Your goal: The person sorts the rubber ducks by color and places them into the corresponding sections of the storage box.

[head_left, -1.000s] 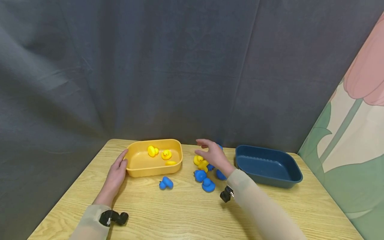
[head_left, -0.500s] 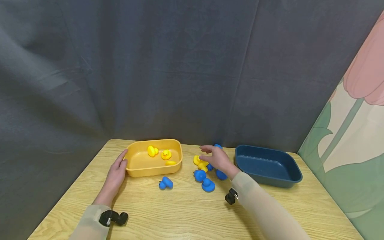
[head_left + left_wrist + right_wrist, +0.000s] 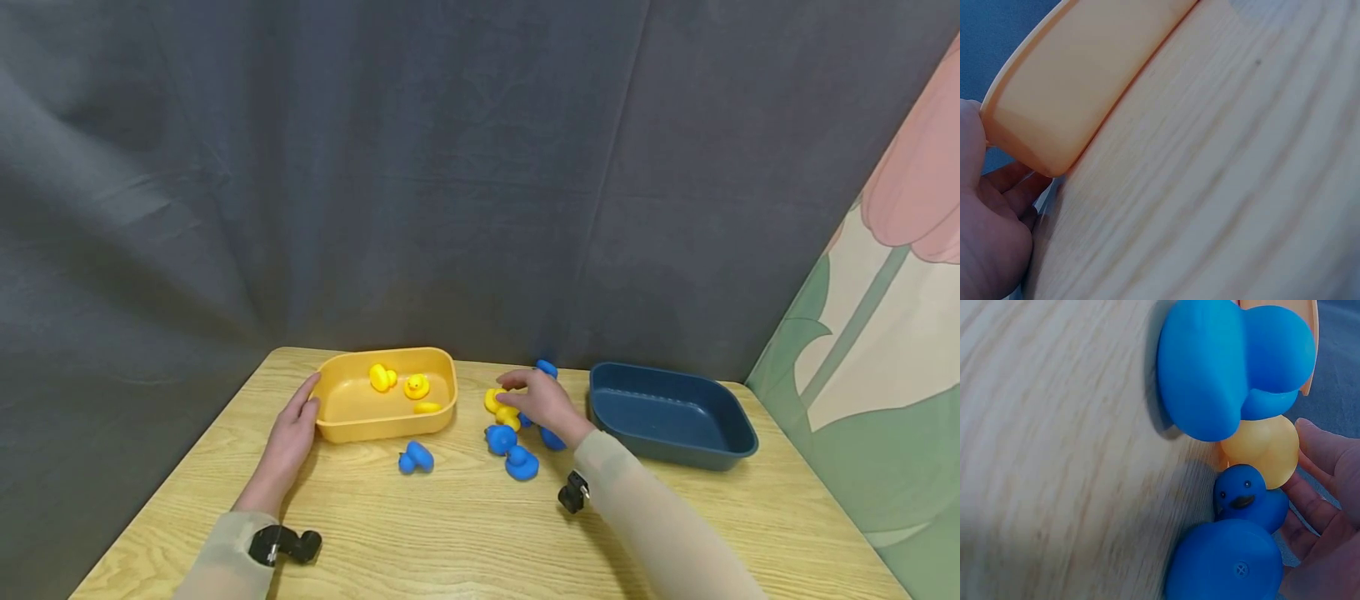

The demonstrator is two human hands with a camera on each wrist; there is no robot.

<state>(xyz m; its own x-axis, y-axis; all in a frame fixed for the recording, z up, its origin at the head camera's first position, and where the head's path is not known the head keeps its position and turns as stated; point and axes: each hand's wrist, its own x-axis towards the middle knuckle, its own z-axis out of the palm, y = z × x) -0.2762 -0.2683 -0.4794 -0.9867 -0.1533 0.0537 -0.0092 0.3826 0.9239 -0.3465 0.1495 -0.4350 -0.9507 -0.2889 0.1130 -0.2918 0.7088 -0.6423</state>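
Observation:
In the head view my left hand (image 3: 291, 429) rests on the left end of the yellow tub (image 3: 382, 430), thumb and fingers against its outside. The left wrist view shows this hand (image 3: 991, 231) at the tub's corner. Inside lie yellow rubber ducks (image 3: 416, 386). My right hand (image 3: 543, 400) is over the duck pile, thumb and fingers beside a yellow rubber duck (image 3: 492, 401); whether they pinch it is hidden. A second yellow duck (image 3: 507, 418) lies just in front. In the right wrist view, a blue duck (image 3: 1266, 506) sits between this hand (image 3: 1329, 531) and the wood.
Several blue ducks (image 3: 521, 463) lie around the right hand. Another blue duck (image 3: 416, 457) lies in front of the yellow tub. A dark blue tub (image 3: 675, 454) stands on the right of the wooden table (image 3: 450, 533). A grey curtain (image 3: 450, 167) hangs behind.
My right hand has come down and slightly right onto the yellow ducks, its thumb and fingers drawing closer together. The left hand and both tubs have stayed in place.

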